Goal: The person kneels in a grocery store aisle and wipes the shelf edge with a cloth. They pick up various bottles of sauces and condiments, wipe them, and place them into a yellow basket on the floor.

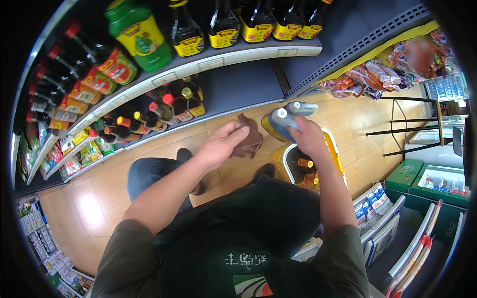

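Note:
In my left hand point(223, 141) is a crumpled brown cloth point(249, 138), pinched between thumb and fingers. My right hand point(308, 134) grips the handle of a large jug point(277, 124) with a white cap, a blue-grey body and a yellow label. A similar jug point(298, 108) stands just behind it on the floor. Below my right hand and forearm is a white and yellow basket point(284, 164) holding bottles point(305, 162) with orange caps; my forearm hides part of it.
Shelves with a pale front edge point(212, 64) carry dark sauce bottles point(223, 31) and a green jug point(143, 39). Bagged goods point(367, 76) lie on the shelf at upper right. A black-legged stool point(413, 121), green boxes point(404, 175) and a rack point(395, 219) stand to the right.

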Tool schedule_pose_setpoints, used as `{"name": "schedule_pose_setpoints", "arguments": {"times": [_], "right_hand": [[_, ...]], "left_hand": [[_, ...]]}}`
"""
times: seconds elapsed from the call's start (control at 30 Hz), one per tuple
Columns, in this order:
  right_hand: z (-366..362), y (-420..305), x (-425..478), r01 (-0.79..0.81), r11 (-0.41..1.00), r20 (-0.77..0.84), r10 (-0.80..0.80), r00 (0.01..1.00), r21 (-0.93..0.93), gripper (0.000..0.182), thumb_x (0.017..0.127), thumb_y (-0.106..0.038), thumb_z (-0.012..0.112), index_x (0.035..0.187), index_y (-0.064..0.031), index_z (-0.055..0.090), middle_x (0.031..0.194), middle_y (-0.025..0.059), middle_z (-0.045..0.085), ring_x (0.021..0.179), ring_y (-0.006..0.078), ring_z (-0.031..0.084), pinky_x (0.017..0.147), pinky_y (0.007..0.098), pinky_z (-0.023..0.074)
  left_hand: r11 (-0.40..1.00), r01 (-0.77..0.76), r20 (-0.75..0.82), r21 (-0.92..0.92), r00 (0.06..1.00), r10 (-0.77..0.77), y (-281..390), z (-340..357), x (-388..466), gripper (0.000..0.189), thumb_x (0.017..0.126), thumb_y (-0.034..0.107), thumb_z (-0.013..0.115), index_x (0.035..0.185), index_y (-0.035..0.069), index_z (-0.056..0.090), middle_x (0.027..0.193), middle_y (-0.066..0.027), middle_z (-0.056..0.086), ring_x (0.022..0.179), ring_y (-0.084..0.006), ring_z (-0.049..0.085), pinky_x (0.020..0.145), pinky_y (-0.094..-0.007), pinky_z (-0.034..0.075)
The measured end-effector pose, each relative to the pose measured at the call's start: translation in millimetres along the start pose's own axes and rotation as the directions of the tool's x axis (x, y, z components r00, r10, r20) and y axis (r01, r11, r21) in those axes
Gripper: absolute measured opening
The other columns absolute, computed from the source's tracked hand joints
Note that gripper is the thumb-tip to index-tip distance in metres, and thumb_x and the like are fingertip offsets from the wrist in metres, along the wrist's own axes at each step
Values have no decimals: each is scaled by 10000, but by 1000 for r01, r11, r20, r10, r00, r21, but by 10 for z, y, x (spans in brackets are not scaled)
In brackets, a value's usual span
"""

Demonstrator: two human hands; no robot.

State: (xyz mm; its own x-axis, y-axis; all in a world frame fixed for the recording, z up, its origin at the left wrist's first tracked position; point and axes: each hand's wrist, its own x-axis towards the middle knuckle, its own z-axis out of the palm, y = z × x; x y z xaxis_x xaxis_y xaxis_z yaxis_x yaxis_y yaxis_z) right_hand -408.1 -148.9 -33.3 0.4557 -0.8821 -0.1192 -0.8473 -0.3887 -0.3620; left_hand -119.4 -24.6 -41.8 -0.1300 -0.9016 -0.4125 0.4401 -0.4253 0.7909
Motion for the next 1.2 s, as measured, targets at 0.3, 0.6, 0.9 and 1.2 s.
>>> {"name": "schedule_pose_setpoints", "arguments": {"times": [0.3, 0.6, 0.9, 1.2], "right_hand": [[-389, -1590, -716, -105, 860, 54, 90, 994, 499, 256, 955, -250, 704, 1091, -33, 690, 950, 175, 745, 871, 336, 727, 812, 436, 567], [-1109, -1908, -1080, -181, 629, 114, 147, 983, 756, 108, 1004, -108, 722, 1080, -31, 732, 879, -20, 684, 766, 40, 555, 706, 226, 467], [-1185, -1682, -1037, -120, 444, -16, 290, 957, 888, 67, 1004, -89, 711, 994, -23, 702, 803, -21, 637, 681, 44, 511, 658, 218, 427], [-792, -2027, -886, -48, 258, -83, 477, 875, 965, 130, 1044, -59, 619, 1136, 26, 656, 936, 31, 659, 773, 80, 562, 710, 237, 483]], "left_hand": [[487, -646, 149, 588, 678, 719, 319, 302, -287, 359, 1053, 360, 639, 1218, 42, 625, 1193, -208, 651, 1100, -391, 650, 952, -426, 530], [981, -174, 79, 85, 983, 168, 553, -100, -479, 502, 1106, 505, 541, 1208, 64, 758, 994, -47, 741, 926, -132, 663, 856, -299, 541], [427, -621, 65, 657, 611, 789, 302, 522, -608, 456, 1050, 338, 616, 1373, 17, 600, 1347, -237, 628, 1307, -435, 568, 1102, -506, 450], [206, -666, 233, 717, 508, 829, 60, 834, -924, 664, 969, 219, 732, 1523, -34, 466, 1642, -302, 359, 1572, -539, 265, 1285, -589, 245]]}}
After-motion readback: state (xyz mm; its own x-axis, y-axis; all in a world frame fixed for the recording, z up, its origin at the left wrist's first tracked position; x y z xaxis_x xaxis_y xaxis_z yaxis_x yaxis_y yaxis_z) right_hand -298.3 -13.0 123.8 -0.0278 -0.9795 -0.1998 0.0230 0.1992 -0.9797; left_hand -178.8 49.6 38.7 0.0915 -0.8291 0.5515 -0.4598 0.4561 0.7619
